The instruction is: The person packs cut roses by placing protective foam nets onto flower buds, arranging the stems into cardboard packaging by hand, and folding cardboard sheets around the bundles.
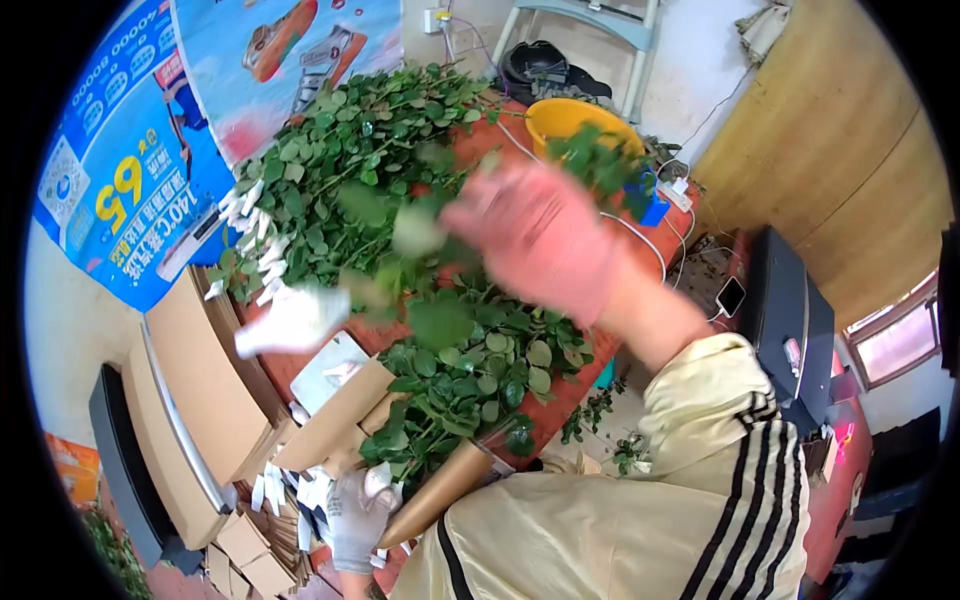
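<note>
My right hand point(545, 235), in a pink glove and smeared by motion, is closed on a leafy stem point(440, 322) above the table. The stem's leaves are blurred, and a white-wrapped tip point(295, 320) shows at the left, seemingly its end. Low in the view, my left hand point(358, 525) wears a pale glove and is beside a rolled brown cardboard sheet point(440, 492). Its fingers are partly hidden, among white pieces. Leafy stems point(480, 365) lie in the cardboard between my hands. Farther back is a large heap of leafy stems point(350, 150) with white-wrapped tips point(265, 245).
A yellow basin point(580, 122) and a blue box point(645, 198) stand at the back right of the red table point(490, 145). Cardboard sheets point(205, 375) lean at the left. White cables point(640, 232) cross the right side, near a phone point(730, 296). A stepladder point(645, 60) stands behind.
</note>
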